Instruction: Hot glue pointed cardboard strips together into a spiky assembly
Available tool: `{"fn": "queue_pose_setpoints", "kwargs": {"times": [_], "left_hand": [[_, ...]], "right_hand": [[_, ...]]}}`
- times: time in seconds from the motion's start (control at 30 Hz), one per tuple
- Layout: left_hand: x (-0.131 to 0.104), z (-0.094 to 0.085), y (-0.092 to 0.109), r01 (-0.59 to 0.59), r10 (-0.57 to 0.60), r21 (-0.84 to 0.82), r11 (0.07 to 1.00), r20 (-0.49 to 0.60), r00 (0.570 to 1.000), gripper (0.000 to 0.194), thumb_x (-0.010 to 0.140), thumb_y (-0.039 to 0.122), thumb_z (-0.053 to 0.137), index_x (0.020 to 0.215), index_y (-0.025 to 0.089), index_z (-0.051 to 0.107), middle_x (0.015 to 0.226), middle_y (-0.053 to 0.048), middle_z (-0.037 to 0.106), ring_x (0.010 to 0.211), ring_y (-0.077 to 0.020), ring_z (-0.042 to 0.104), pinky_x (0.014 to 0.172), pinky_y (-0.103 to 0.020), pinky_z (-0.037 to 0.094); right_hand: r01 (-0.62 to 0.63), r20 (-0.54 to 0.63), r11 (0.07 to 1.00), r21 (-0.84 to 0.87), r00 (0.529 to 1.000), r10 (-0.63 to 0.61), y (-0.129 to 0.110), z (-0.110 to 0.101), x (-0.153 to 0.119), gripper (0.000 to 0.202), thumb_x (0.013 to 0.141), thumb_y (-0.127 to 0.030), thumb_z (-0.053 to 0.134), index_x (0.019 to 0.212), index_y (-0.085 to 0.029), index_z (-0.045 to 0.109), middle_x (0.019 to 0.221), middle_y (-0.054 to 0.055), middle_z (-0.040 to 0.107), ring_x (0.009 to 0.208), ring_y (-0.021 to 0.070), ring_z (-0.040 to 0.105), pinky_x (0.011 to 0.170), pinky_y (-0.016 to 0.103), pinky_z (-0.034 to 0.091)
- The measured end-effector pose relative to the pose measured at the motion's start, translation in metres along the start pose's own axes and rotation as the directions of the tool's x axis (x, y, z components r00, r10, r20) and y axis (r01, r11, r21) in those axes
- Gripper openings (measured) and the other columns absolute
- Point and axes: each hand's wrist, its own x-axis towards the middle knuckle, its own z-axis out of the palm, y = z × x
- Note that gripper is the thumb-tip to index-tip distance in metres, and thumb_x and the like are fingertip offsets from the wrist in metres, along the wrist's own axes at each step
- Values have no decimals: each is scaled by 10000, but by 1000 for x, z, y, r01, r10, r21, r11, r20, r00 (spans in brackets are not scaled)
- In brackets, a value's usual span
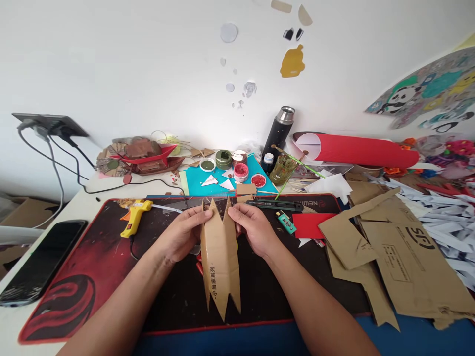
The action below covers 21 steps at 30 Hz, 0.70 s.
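Both my hands hold up a folded cardboard piece (222,262) with pointed, zigzag ends at top and bottom and printed characters on its front panel. My left hand (191,230) pinches its upper left edge, thumb on the front. At the upper right edge, my right hand (254,227) grips it the same way, with the fingers behind and partly hidden. Below the hands is a black and red desk mat (170,306). Something small and red shows behind the cardboard, too covered to name.
Left on the mat lies a yellow glue gun (135,217), with a phone (44,262) beyond. Cut cardboard (401,257) is piled at right. Behind stand paint jars (223,159), a black thermos (279,131) and a brush jar (281,170). A utility knife (276,204) lies near red paper (311,225).
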Motion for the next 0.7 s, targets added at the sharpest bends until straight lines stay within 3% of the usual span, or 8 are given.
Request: {"fn": "queue_pose_setpoints", "kwargs": {"times": [0.37, 0.7], "left_hand": [[-4, 10, 0, -73, 72, -10, 997, -87, 994, 358, 665, 410, 1012, 782, 156, 788, 714, -46, 783, 620, -154, 696, 645, -237, 571], [-5, 21, -2, -50, 42, -80, 996, -98, 994, 398, 682, 413, 999, 870, 154, 762, 803, -86, 809, 677, -200, 741, 702, -293, 614]], "right_hand": [[10, 63, 999, -35, 998, -7, -6, 2, -3, 528, 804, -664, 837, 687, -223, 571, 502, -96, 439, 439, 98, 454, 458, 231, 410], [5, 29, 1000, 5, 1000, -6, -3, 4, -5, 503, 829, -623, 830, 698, -223, 555, 494, -103, 439, 401, 76, 410, 406, 200, 373]]}}
